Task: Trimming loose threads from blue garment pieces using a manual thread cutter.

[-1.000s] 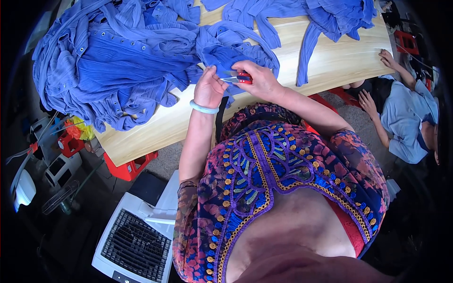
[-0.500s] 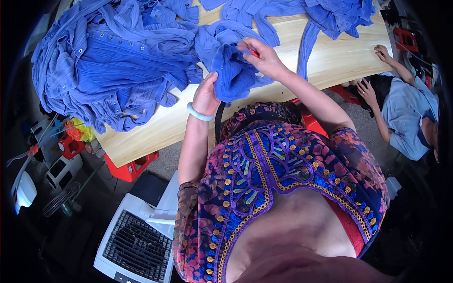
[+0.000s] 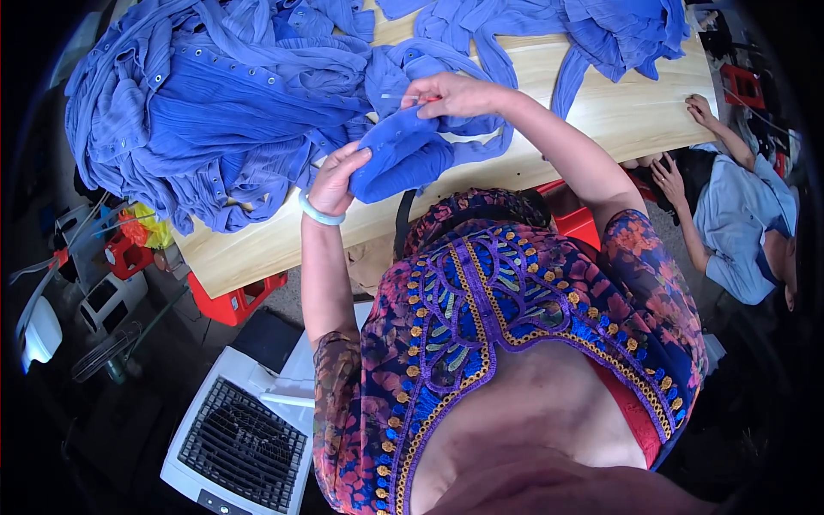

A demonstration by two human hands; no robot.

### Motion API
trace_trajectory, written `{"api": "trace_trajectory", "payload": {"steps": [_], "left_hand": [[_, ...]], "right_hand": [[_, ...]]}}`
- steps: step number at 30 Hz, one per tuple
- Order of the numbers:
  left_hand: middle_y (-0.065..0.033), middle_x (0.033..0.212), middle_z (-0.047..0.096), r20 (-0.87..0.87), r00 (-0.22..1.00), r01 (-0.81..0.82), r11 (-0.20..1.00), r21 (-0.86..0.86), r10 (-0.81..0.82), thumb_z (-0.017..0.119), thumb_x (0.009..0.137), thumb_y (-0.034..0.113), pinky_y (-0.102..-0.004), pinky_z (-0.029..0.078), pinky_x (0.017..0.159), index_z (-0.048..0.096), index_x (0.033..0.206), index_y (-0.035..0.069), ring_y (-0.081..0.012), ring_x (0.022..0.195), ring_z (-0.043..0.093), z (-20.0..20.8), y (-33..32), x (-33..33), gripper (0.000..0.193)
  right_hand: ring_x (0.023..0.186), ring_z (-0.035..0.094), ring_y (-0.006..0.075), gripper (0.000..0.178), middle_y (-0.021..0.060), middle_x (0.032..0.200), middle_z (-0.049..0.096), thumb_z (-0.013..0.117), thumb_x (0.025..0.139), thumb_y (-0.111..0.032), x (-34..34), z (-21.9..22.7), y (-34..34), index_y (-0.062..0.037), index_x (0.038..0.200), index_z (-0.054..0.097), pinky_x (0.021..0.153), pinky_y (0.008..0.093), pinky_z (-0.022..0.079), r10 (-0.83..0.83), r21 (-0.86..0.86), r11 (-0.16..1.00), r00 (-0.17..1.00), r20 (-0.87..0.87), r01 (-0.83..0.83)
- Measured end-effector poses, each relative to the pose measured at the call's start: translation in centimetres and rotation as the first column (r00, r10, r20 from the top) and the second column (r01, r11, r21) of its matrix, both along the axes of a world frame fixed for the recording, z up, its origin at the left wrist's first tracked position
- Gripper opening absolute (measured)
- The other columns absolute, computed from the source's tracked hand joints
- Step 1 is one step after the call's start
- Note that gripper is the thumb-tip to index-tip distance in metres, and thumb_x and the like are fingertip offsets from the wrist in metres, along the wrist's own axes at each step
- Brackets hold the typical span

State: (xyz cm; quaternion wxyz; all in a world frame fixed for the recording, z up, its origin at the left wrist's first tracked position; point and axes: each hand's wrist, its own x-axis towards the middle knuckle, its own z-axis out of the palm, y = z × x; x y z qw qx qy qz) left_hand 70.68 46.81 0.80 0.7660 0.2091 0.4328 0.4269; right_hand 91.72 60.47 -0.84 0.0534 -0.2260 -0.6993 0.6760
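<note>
My left hand [image 3: 336,178] is closed on the edge of a blue crinkled garment [image 3: 402,161], its thumb on top of the cloth. The held part looks like a cuff or band with small snaps or holes along it, lifted over the table's near edge. Just beyond its far end is my right hand [image 3: 459,93], fingers pinched around a small red tool [image 3: 432,99] with a slim pale tip. Most of the tool is covered by my fingers, so its exact kind is unclear. A pale bangle [image 3: 319,210] circles my left wrist.
A large heap of blue garments with metal eyelets [image 3: 232,112] covers the left of the wooden table [image 3: 635,112]; another blue pile [image 3: 622,39] lies far right. A co-worker in a light blue shirt [image 3: 742,219] sits at right. Red stools [image 3: 227,300] and a white air cooler [image 3: 245,438] stand below.
My left hand has shifted left and slightly down, stretching the cloth edge. My right hand has moved left with the red tool, close to the cloth's far end.
</note>
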Motion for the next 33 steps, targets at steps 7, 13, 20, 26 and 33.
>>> {"api": "trace_trajectory", "payload": {"steps": [7,13,20,26,33], "left_hand": [[-0.0048,0.088,0.059,-0.019,0.998,0.062,0.997,0.038,-0.061,0.051,0.078,0.011,-0.0211,0.04,0.075,0.056,0.094,-0.001,-0.0096,0.08,0.054,0.4,0.6,-1.0,0.02],[-0.0021,0.085,0.058,-0.016,0.992,0.129,0.989,0.07,-0.128,0.049,0.08,0.014,-0.0207,0.039,0.072,0.054,0.094,0.001,-0.0077,0.078,0.052,0.6,1.4,0.3,0.02],[0.0088,0.069,0.044,-0.192,0.97,0.182,0.969,0.165,-0.15,0.047,0.083,0.029,-0.017,0.028,0.054,0.053,0.087,0.008,-0.001,0.061,0.037,1.7,3.1,2.6,0.022],[0.0089,0.067,0.042,-0.158,0.981,0.149,0.961,0.233,-0.114,0.048,0.083,0.027,-0.0177,0.025,0.051,0.054,0.083,0.01,-0.0008,0.058,0.032,2.3,3.7,3.8,0.019],[0.0056,0.073,0.052,-0.013,1.0,-0.025,0.986,0.166,0.027,0.05,0.082,0.019,-0.0162,0.034,0.057,0.056,0.086,0.005,-0.0017,0.064,0.044,3.0,4.2,4.7,0.015]], "right_hand": [[0.065,0.043,-0.0011,0.026,-0.0048,0.083,0.051,0.053,0.078,-0.017,0.5,4.8,0.6,-0.0067,0.101,0.051,0.044,0.0144,0.03,-0.117,-0.129,0.985,0.993,0.0,0.115],[0.062,0.042,-0.0017,0.025,-0.0058,0.08,0.052,0.054,0.077,-0.016,0.1,6.9,0.5,-0.0066,0.1,0.052,0.043,0.014,0.029,-0.106,-0.16,0.983,0.992,-0.064,0.095],[0.056,0.037,-0.0007,0.024,-0.0064,0.072,0.047,0.054,0.077,-0.017,-0.4,9.0,0.2,-0.0073,0.099,0.052,0.043,0.0145,0.028,-0.031,-0.103,0.994,0.999,-0.016,0.029],[0.052,0.034,0.0008,0.024,-0.0063,0.069,0.044,0.054,0.077,-0.018,-0.2,8.7,0.6,-0.0075,0.098,0.053,0.044,0.0145,0.027,-0.088,-0.085,0.993,0.995,-0.036,0.085],[0.054,0.035,0.0008,0.024,-0.0059,0.07,0.045,0.054,0.077,-0.018,-0.3,8.7,0.6,-0.0066,0.098,0.052,0.046,0.0151,0.029,-0.052,-0.032,0.998,0.999,0.017,0.053]]}}
